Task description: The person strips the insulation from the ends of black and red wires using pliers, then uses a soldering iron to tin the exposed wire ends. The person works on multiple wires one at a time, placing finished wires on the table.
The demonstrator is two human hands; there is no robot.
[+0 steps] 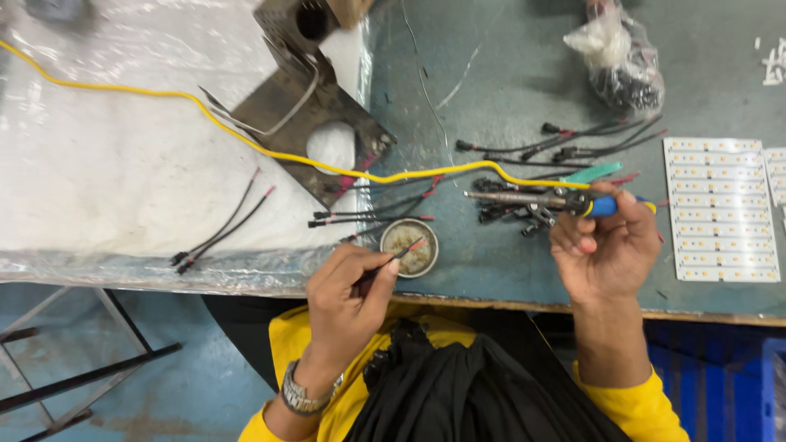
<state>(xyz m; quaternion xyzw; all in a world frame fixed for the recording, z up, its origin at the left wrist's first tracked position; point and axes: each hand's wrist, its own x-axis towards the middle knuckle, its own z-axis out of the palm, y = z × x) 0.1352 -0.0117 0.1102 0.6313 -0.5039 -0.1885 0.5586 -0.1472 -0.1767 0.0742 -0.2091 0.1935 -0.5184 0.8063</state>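
1. Fingers (378, 277) of the left hand (348, 299) are pinching shut on a thin black lead wire (393, 260), and its red stripped tip is reaching over the rim of the small round flux tin (408, 247).
2. Taking that flux tin as the landmark, the wire is running up and to the right from the left hand, its long axis slanting toward the tin's middle; the tip is over or touching the paste, and I cannot tell which.
3. To the right of the flux tin, the right hand (604, 250) is closing around the blue handle of a soldering iron (540, 200), whose metal barrel is pointing left, back toward the tin but well apart from it.
4. The left hand is plainly the nearer one to the tin.
5. Above the flux tin, loose black and red lead wires (372, 217) are lying in a fan, and a yellow cable (246, 139) is trailing from the iron up to the left, crossing a metal iron stand (307, 131).
6. Far right of the flux tin, white LED strip boards (720, 209) are lying flat; a plastic bag of parts (622, 61) is sitting above them.
7. The grey-green desk (491, 270) is carrying the tin, with clear plastic sheeting (98, 180) covering the part left of it.
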